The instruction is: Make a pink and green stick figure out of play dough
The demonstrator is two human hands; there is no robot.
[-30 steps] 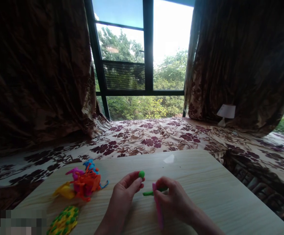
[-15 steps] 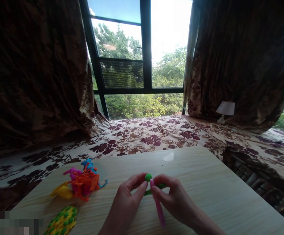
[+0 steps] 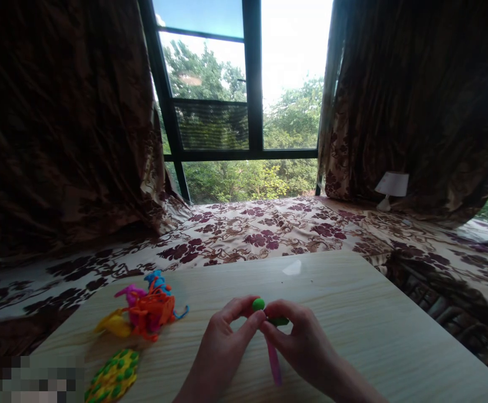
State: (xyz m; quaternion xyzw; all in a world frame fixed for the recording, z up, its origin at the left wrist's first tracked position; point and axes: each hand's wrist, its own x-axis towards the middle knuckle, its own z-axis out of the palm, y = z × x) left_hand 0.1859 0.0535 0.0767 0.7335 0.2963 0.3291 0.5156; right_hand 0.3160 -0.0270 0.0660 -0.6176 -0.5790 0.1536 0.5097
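My left hand [image 3: 229,341] is closed in a pinch, thumb and forefinger around a small green ball of modelling clay [image 3: 258,304]. Fingertip to fingertip with it, my right hand [image 3: 302,333] pinches a slim pink stick [image 3: 274,361], whose lower end points down towards the table. The stick's upper end is hidden by the fingers, just below the ball. A flat green clay piece [image 3: 279,321] shows by my right fingers; whether they hold it or it lies behind them, I cannot tell.
On the left of the pale wooden table [image 3: 353,313] lies a heap of orange, pink, blue and yellow clay pieces [image 3: 153,310]. Nearer me is a yellow clay disc with green dots [image 3: 115,372]. Beyond are a flowered cloth [image 3: 260,229] and a small lamp [image 3: 392,184].
My hands have drawn together, and the pink stick's tip has gone out of sight behind my fingers. Less of the green piece shows. The view has shifted slightly.
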